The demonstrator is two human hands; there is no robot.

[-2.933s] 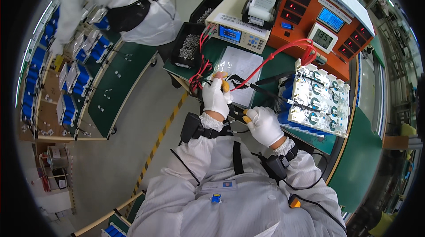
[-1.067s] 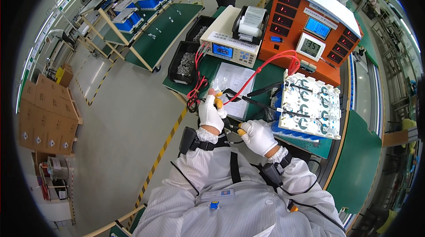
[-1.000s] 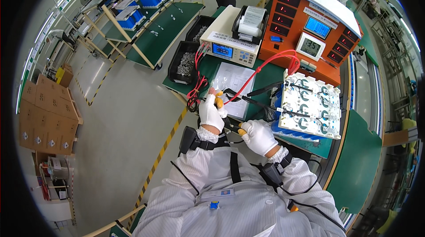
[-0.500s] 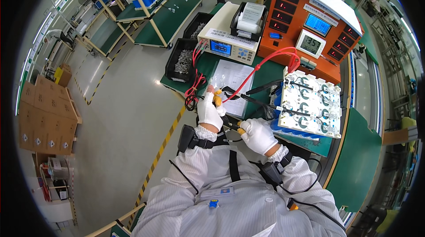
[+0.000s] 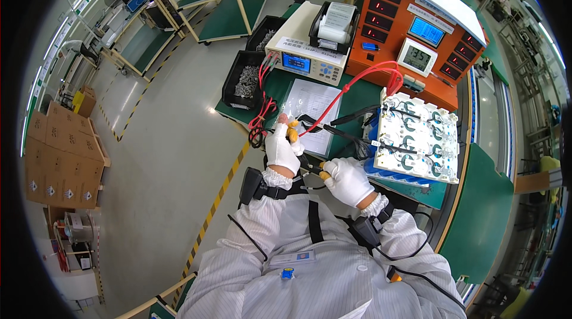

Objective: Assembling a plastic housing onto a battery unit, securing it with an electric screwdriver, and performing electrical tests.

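Both my hands wear white gloves with tan fingertips. My left hand (image 5: 282, 149) is closed on black cables (image 5: 305, 121) at the table's near edge, where a red wire (image 5: 325, 113) also ends by its fingers. Lower and to the right, my right hand (image 5: 347, 181) pinches a black cable (image 5: 310, 166) with thumb and forefinger; its exact end is hidden. The black cables run right to a battery pack (image 5: 417, 137) with a white top, blue cells beneath and dark rings on its face. Under the cables lies a printed sheet (image 5: 311, 98) in a clear sleeve.
A beige tester (image 5: 313, 51) with a blue screen carries a small printer (image 5: 335, 28). Beside it stands an orange cabinet (image 5: 381, 57) with red displays and a clock (image 5: 416, 57). Black bins (image 5: 239, 81) of small metal parts line the left edge. Red leads (image 5: 262, 117) hang there.
The shelf cart with blue boxes in the background has shifted to the right, and the legs of the person behind moved slightly. My hands hold almost the same pose.
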